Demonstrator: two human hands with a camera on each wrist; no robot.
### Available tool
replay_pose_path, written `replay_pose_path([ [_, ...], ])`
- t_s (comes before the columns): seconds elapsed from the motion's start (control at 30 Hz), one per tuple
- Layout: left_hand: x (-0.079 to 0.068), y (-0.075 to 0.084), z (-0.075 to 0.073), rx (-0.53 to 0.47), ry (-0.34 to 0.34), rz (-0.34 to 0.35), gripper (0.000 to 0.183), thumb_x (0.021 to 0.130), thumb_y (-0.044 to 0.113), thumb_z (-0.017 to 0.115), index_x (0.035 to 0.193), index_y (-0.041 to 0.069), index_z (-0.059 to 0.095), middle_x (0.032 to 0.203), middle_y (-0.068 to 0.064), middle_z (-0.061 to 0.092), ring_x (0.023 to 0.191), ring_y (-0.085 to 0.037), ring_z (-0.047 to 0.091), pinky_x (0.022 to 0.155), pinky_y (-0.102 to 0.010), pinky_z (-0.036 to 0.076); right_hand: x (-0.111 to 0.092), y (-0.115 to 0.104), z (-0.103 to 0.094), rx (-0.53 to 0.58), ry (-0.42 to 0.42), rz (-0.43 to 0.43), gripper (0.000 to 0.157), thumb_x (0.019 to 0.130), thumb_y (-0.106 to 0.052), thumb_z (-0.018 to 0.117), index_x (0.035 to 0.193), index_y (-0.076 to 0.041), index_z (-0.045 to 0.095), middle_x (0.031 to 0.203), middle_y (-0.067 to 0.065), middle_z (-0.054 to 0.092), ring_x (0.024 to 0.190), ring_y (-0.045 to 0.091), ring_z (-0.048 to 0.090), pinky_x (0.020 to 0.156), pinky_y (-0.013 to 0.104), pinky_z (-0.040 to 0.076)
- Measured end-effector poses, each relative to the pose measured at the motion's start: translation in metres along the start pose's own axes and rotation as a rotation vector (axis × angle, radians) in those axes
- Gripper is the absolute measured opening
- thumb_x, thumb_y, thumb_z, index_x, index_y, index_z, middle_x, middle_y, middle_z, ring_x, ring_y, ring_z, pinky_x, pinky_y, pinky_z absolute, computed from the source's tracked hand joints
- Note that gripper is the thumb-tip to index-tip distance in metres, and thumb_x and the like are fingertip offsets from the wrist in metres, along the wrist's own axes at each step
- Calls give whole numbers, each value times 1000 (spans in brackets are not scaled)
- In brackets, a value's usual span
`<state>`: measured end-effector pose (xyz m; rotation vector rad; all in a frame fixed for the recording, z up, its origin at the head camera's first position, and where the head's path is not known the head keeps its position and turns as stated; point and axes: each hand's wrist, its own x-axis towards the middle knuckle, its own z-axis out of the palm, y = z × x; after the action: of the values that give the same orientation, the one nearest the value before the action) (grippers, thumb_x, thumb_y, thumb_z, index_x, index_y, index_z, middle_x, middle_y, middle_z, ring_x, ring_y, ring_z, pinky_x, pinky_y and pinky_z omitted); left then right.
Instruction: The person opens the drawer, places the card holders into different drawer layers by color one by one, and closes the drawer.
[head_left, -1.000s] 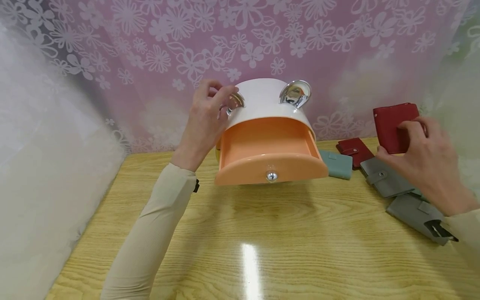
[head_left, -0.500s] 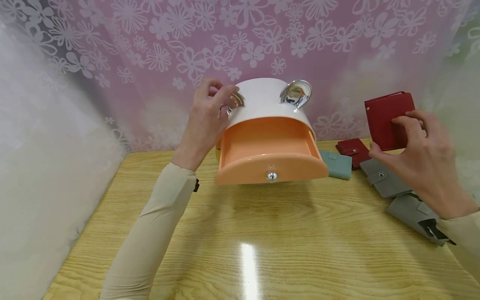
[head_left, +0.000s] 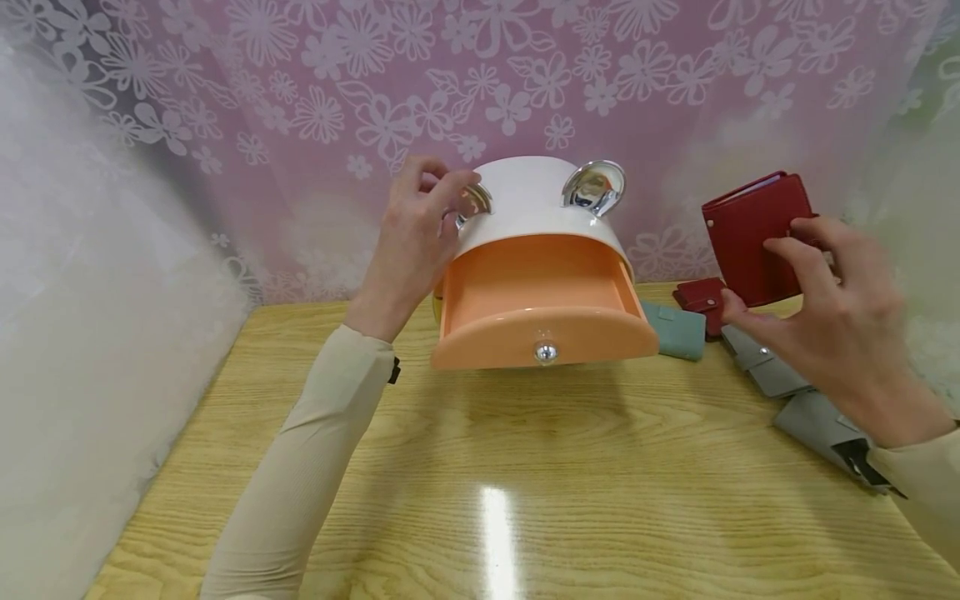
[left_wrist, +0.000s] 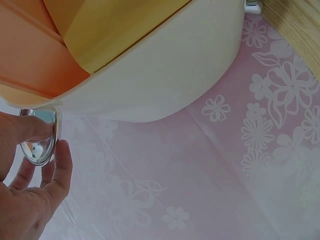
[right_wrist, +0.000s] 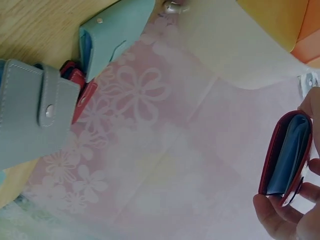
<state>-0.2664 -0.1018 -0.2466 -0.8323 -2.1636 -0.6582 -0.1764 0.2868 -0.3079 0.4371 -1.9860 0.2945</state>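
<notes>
A white box with chrome ears (head_left: 594, 188) stands at the back of the table, its orange drawer (head_left: 545, 337) pulled out and bare inside. My left hand (head_left: 416, 229) pinches the box's left ear (left_wrist: 39, 150) between thumb and fingers, as the left wrist view shows. Raised above the table at the right, a red card wallet (head_left: 757, 237) is held in my right hand (head_left: 847, 308), thumb on one side and fingers on the other. Blue inner sleeves (right_wrist: 289, 155) show at the wallet's edge in the right wrist view.
Right of the box lie a teal wallet (head_left: 675, 330), a second red wallet (head_left: 701, 302) and two grey wallets (head_left: 765, 362), (head_left: 821, 429) on the wooden table (head_left: 420, 500). A pink flowered cloth (head_left: 300, 167) hangs right behind the box.
My right hand has moved left and slightly up with the red card wallet, toward the box. The left hand keeps its place on the ear, and the drawer has not moved.
</notes>
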Motion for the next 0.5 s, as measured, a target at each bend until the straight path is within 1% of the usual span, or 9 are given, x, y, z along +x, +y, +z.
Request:
replay_pose_path([
  [0.1, 0, 0, 0, -3, 2, 2, 38, 92, -11, 56, 123, 7, 69, 117, -17, 51, 103, -30, 55, 88, -36, 57, 2, -7, 0, 16, 21, -33, 79, 95, -66, 46, 111, 10, 63, 126, 33, 60, 112, 56, 56, 88, 70, 54],
  [0.27, 0, 0, -1, 10, -10, -1, 36, 94, -9, 56, 123, 8, 69, 118, -18, 51, 104, -30, 56, 90, -36, 57, 3, -14, -2, 24, 2, -68, 78, 97, -64, 46, 114, 10, 63, 128, 33, 59, 115, 56, 55, 91, 69, 53],
  [0.4, 1, 0, -1, 17, -9, 0, 36, 94, -8, 56, 123, 8, 68, 118, -18, 51, 105, -31, 55, 91, -36, 57, 5, -21, -5, 44, 29, -88, 75, 97, -64, 47, 114, 8, 64, 128, 30, 61, 114, 55, 56, 91, 69, 53],
  [0.5, 0, 0, -1, 19, -9, -1, 36, 94, -9, 56, 123, 8, 68, 118, -18, 51, 106, -31, 55, 91, -36, 57, 7, -27, -6, 74, 58, -112, 72, 97, -63, 49, 113, 6, 64, 127, 28, 62, 112, 55, 57, 93, 68, 53],
])
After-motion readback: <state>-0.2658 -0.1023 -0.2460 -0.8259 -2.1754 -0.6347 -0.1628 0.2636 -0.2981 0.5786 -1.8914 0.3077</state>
